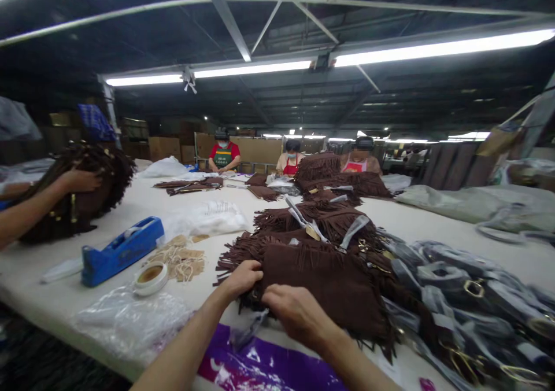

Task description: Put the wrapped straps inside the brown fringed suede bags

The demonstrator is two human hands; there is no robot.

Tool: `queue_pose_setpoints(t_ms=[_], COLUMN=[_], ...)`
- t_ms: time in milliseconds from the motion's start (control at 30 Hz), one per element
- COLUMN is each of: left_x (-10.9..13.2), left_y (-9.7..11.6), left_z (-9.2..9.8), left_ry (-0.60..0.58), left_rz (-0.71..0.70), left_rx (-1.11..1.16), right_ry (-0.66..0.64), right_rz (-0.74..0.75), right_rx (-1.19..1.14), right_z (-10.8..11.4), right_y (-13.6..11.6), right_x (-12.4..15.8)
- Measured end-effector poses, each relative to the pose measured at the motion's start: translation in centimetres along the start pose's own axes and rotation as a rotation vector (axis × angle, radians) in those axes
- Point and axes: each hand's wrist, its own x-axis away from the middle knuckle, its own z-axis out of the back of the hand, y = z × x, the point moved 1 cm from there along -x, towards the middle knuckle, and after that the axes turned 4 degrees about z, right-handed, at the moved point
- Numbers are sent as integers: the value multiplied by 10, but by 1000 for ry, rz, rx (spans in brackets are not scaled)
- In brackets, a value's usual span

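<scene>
A dark brown fringed bag (321,281) lies in front of me on the white table. My left hand (243,279) is closed at its left edge, with the thumb toward the upper left corner. Just below, my right hand (297,314) has its fingers curled over the same edge near the lower left corner. What lies under the fingertips is partly hidden. More brown fringed bags (312,217) are piled right behind, with straps in grey wrapping on top. A purple printed plastic bag (264,362) lies under my forearms.
Left are a blue tape dispenser (124,249), a tape roll (150,278), brown tags (180,258) and clear plastic bags (130,321). Wrapped straps with gold buckles (472,290) heap up at right. A co-worker's hand (82,180) holds fringed bags at far left; several people work across the table.
</scene>
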Motion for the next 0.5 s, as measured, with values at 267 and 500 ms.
queue_pose_setpoints(t_ms=[267,500], left_x=[10,2], left_y=[15,43], left_z=[-23,-35], left_ry=[206,306], left_rz=[79,123], left_rx=[-253,-280], right_ry=[-54,-35], right_rz=[115,-22], right_rx=[67,24], right_z=[-34,-11], right_y=[-34,-23], right_x=[-11,4])
